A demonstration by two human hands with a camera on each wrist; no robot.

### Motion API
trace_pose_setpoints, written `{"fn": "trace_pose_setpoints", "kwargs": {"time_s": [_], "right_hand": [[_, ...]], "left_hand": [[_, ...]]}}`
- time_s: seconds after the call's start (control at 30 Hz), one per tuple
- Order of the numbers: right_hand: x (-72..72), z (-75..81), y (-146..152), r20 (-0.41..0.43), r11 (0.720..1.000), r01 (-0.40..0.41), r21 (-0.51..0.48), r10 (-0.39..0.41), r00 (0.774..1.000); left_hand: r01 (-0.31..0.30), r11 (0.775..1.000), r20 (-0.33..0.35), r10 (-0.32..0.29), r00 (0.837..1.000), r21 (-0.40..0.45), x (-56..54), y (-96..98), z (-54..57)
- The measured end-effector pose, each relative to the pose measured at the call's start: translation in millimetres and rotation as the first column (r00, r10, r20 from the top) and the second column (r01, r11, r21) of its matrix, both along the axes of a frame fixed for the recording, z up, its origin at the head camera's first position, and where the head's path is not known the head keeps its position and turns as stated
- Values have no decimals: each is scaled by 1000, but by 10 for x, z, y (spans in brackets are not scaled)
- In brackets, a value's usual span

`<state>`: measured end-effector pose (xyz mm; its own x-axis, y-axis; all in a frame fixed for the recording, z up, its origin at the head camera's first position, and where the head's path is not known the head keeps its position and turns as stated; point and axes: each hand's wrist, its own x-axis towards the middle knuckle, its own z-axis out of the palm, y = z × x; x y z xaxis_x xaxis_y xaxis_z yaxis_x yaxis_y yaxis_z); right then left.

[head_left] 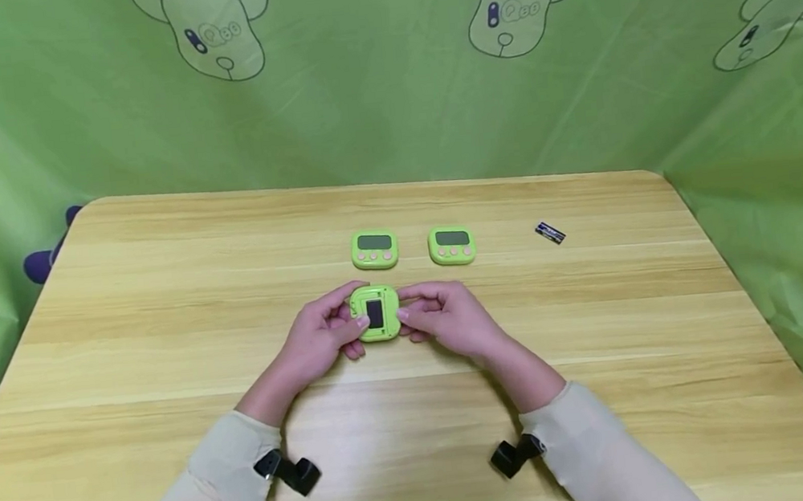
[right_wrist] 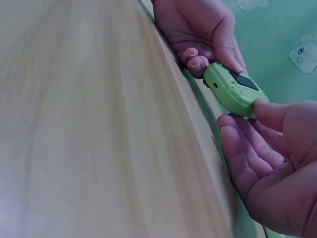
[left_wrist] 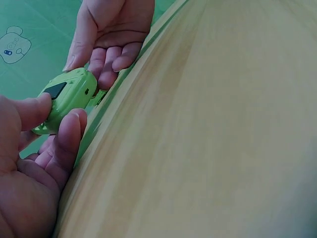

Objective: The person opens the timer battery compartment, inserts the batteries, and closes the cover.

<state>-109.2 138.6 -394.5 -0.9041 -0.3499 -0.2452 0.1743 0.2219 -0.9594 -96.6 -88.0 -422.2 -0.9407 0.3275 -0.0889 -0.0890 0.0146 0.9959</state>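
Between both hands is a light green digital timer (head_left: 388, 304), its back turned up toward the head camera. A dark rectangle (head_left: 375, 314) sits in the middle of that back. My left hand (head_left: 318, 335) pinches the timer's left side, the thumb lying on the back beside the dark rectangle. On the opposite side my right hand (head_left: 455, 322) grips the edge between thumb and fingers. Seen from the left wrist, the timer (left_wrist: 74, 96) shows a small slot in its side. In the right wrist view the timer (right_wrist: 230, 94) is tilted; its front is hidden.
Two matching green timers lie face up beyond the hands, one on the left (head_left: 376, 262) and one on the right (head_left: 453, 258), with grey screens and pink buttons. Farther right are small dark blue batteries (head_left: 550, 233). A green printed curtain (head_left: 388, 107) surrounds the wooden table (head_left: 634, 325).
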Motion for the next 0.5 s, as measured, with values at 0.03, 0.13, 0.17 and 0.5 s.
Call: {"fn": "trace_pose_setpoints", "kwargs": {"time_s": [0.03, 0.13, 0.17, 0.5], "right_hand": [[-7, -11, -5, 13, 1000, 9, -7, -9, 1000], [-30, -33, -20, 44, 999, 30, -28, -28, 999], [-32, -31, -26, 52, 999, 33, -27, -31, 998], [-23, -68, -40, 46, 999, 42, -16, -41, 998]], "left_hand": [[-1, 1000, 2, 1, 1000, 0, -1, -1, 2], [-2, 1000, 6, 2, 1000, -5, -3, -8, 12], [-4, 1000, 7, 4, 1000, -7, -1, -10, 19], [1, 1000, 13, -1, 1000, -31, 7, 4, 25]]}}
